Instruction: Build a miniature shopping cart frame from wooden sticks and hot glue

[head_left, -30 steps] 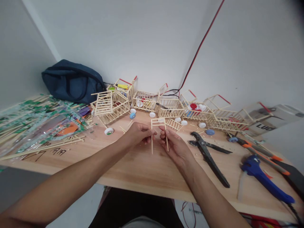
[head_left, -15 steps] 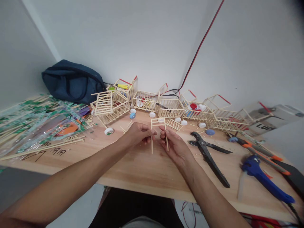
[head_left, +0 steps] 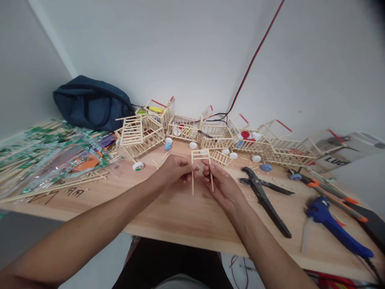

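Both hands meet over the middle of the wooden table (head_left: 180, 216). Between them stands a small frame of thin wooden sticks (head_left: 201, 153), two long uprights joined by short crossbars at the top. My left hand (head_left: 174, 168) pinches the left upright with its fingers closed. The fingers of my right hand (head_left: 221, 182) are closed on the right upright. The frame is held upright, a little above the table top.
Several stick-built cages (head_left: 216, 138) and loose bottle caps (head_left: 138, 165) line the back wall. A dark blue bag (head_left: 90, 102) lies back left, plastic packets of sticks (head_left: 51, 156) at left. Black pliers (head_left: 264, 196), a blue-handled tool (head_left: 337, 226) and orange-handled tools (head_left: 331, 194) lie right.
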Tool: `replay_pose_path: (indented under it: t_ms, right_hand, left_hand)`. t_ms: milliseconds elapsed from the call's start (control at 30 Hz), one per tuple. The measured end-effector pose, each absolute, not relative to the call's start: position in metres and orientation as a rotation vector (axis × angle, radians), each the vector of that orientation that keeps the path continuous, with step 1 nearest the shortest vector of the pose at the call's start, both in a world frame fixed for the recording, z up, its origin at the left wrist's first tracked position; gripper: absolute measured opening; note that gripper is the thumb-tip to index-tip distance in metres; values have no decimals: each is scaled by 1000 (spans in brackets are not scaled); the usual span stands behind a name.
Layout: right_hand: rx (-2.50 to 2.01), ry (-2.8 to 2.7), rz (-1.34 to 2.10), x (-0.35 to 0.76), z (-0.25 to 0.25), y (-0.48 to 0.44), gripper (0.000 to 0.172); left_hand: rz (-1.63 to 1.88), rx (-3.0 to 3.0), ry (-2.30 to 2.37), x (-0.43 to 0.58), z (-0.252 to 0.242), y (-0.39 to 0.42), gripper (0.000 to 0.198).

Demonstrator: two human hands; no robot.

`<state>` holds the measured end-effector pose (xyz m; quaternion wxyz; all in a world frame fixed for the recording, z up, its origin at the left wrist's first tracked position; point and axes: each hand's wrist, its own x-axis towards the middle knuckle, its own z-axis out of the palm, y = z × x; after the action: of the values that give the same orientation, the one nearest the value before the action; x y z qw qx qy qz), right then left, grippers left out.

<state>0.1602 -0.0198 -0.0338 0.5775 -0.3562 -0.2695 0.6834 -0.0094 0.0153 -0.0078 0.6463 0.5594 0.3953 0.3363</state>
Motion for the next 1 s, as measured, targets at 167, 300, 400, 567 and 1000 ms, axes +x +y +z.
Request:
replay_pose_path:
  t_ms: [167, 300, 400, 567, 1000]
  right_hand:
    - [-835, -618, 1598, 160, -33, -20, 23]
    - [-831, -627, 1600, 160, -33, -20, 23]
    - [-840, -628, 1596, 160, -33, -20, 23]
    - [-838, -624, 1602, 160, -33, -20, 23]
    - [-836, -616, 1606, 159, -33, -21, 26]
  left_hand:
    - [756, 1267, 907, -9, -8, 15, 19]
    - [774, 1267, 902, -9, -7, 14, 19]
    - [771, 1266, 897, -9, -7, 14, 20]
    - [761, 1271, 909, -9, -6, 15, 20]
    - [764, 1246, 902, -9, -7, 15, 17]
